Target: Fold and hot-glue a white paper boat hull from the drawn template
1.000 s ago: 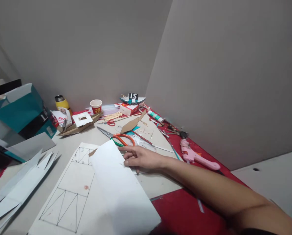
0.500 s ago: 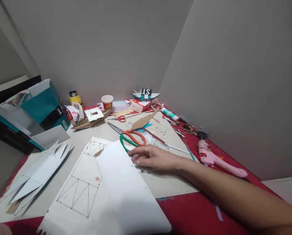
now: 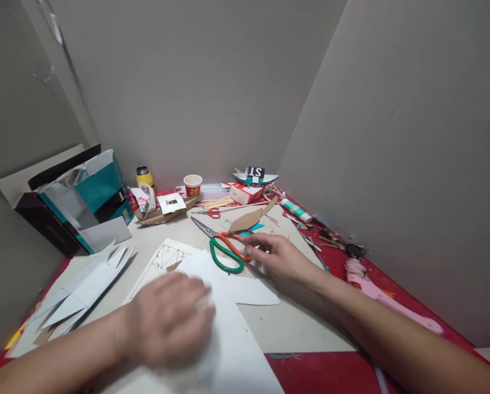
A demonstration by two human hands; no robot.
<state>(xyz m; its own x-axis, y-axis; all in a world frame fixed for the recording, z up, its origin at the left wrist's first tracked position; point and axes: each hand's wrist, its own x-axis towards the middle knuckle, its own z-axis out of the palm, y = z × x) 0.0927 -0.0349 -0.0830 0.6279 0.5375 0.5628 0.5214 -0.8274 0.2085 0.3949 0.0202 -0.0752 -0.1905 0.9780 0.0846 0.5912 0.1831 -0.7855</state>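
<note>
Clock positions are read with the pivot of the large scissors (image 3: pixel 217 237) taken as the dial centre and 12 o'clock toward the far wall. The large scissors are laid on the cream board (image 3: pixel 302 334) that covers part of the red counter (image 3: pixel 330 372); the blades are pointed to 10 o'clock and the handles are set toward 4 o'clock. The right hand (image 3: pixel 275 257) is positioned between 3 and 4 o'clock, with thumb and fingertips placed at the orange handle; whether its grip is closed on that handle cannot be told. The left hand (image 3: pixel 173 317) is located at 7 o'clock, above the white sheet (image 3: pixel 236 350), with fingers curled. It is blurred, so neither the state of its grip nor contact with the sheet can be determined. The white sheet is extended toward 6 o'clock and is laid partly over a paper with a line drawing (image 3: pixel 162 256). Small red-handled scissors (image 3: pixel 214 213) are placed at 12 o'clock, a brown cardboard piece (image 3: pixel 245 220) at 2 o'clock, and a paper cup (image 3: pixel 192 187) at 11 o'clock. Folded white paper (image 3: pixel 86 290) is stacked between 8 and 9 o'clock.
</note>
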